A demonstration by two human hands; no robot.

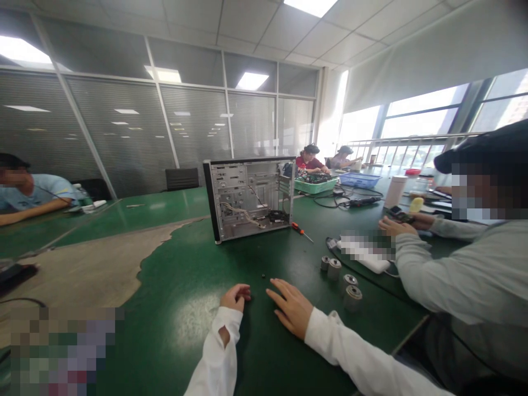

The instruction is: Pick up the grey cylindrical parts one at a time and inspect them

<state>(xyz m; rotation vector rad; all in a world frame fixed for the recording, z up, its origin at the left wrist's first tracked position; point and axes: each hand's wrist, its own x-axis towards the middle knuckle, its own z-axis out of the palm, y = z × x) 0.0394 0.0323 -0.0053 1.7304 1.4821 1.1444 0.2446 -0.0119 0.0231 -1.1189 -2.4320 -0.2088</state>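
My right hand hovers over or rests on the green table with its fingers spread, holding nothing. Left of it, my left hand has loosely bent fingers with no object visible in them. A tiny dark piece, too small to name, lies just beyond and between the two hands. Farther ahead stands an opened computer case, its side panel off and loose cables inside. An orange-handled screwdriver lies by the case's right corner. Several metal cylinders stand to the right of my right hand.
At the right a person in grey handles a small dark object, near a white power strip and its cable. Green basket and blue basket sit farther back. A bare brown patch marks the left tabletop. Other people sit around.
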